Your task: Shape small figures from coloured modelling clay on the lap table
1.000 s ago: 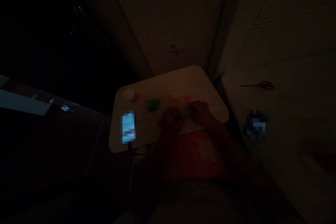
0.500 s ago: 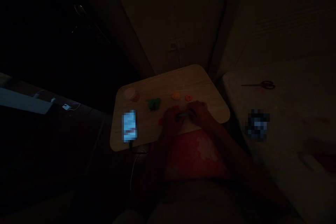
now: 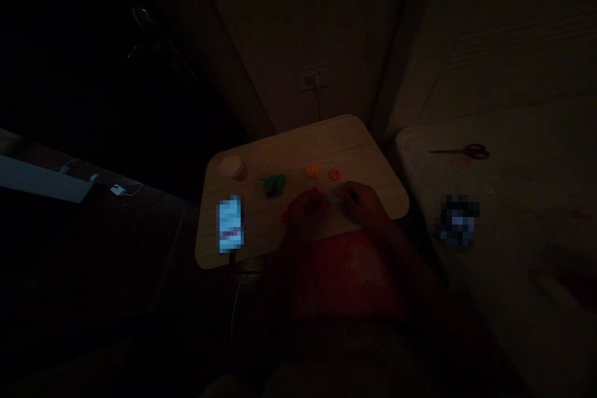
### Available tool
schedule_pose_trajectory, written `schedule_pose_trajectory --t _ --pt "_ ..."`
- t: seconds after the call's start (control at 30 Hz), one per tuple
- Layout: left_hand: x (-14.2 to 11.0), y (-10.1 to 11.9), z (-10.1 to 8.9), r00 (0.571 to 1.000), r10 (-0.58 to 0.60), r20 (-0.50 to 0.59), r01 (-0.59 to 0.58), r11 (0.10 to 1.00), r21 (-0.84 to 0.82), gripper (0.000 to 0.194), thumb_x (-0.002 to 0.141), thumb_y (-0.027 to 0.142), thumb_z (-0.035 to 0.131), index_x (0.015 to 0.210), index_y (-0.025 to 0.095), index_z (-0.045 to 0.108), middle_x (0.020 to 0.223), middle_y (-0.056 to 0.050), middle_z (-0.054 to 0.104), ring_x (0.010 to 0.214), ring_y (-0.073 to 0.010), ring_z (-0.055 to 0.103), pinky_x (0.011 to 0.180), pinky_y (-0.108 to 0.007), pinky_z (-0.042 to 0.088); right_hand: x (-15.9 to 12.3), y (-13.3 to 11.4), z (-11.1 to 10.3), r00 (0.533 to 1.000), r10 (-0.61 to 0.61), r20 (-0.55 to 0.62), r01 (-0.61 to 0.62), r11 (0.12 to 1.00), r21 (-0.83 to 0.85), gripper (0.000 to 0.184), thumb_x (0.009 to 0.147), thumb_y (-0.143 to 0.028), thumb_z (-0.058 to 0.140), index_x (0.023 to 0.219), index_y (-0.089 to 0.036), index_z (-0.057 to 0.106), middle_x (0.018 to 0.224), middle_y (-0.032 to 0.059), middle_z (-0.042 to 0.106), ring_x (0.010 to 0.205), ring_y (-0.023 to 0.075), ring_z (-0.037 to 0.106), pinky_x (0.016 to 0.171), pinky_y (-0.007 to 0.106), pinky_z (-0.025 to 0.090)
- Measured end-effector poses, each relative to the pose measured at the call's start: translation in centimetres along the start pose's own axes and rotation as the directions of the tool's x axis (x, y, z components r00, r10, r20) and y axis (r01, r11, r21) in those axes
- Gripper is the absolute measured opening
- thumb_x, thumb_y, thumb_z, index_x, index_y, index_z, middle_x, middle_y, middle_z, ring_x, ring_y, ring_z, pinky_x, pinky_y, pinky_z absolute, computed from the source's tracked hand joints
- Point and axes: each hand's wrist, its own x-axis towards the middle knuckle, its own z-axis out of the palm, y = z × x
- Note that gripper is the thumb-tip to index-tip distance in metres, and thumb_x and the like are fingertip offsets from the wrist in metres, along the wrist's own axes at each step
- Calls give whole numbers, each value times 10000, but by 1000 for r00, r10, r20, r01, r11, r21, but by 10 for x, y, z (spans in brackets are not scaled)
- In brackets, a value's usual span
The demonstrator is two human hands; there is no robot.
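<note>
The right hand (image 3: 362, 200) appears closed on one end of a slim pale-blue strip (image 3: 334, 198), which lies between both hands over the near side of the tabletop (image 3: 345, 137). Whether the left hand (image 3: 305, 211) grips anything cannot be told in the dark. Step in hand, judged from the head view: close two-handed work at the strip, calling for steady fingertips. Far left: one pale-topped tub (image 3: 233, 168), reddish along its side; contents unconfirmed.
</note>
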Motion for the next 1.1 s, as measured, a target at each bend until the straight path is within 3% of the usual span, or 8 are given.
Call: schedule_pose_trajectory --t 0.27,0.5,0.8,0.97,1.1 --pt "1 5 -1 999 -37 -7 37 995 -97 198 799 353 838 845 200 722 893 -41 762 916 -191 729 888 -317 572 -1 -2 2 996 48 -82 -38 992 118 265 948 -390 567 790 -207 675 794 55 718 746 213 631 711 316 464" --pt "0 13 -3 991 -89 -96 75 988 -138 299 697 364 900 818 208 675 884 -34 738 964 -209 718 895 -331 565 -3 -7 12 999 -5 -43 8 998 59 272 931 -386 608 735 -207 671 764 63 708 707 204 616 703 322 442" --pt "-2 8 -3 990 -93 -103 78 987 -141 444 706 393 883 706 217 475 810 2 686 781 -154 661 710 -269 547 -4 -13 18 1000 -19 -17 18 999 -46 288 952 -374 600 729 -209 675 768 65 709 703 205 616 690 327 440" --pt "0 9 -1 993 -22 -118 5 990 -139 336 760 402 859 755 212 582 833 -15 718 861 -180 719 815 -315 588 -1 -8 13 997 -11 -74 10 1000 -11 285 982 -364 547 783 -212 684 812 79 729 753 225 651 719 338 471" --pt "2 9 -1 990 -60 -126 39 986 -164 297 771 408 850 843 201 649 920 -50 766 845 -192 749 785 -330 611 1 -2 6 991 -40 -126 12 976 -217 242 991 -316 523 889 -192 704 919 131 746 864 277 660 798 385 462"
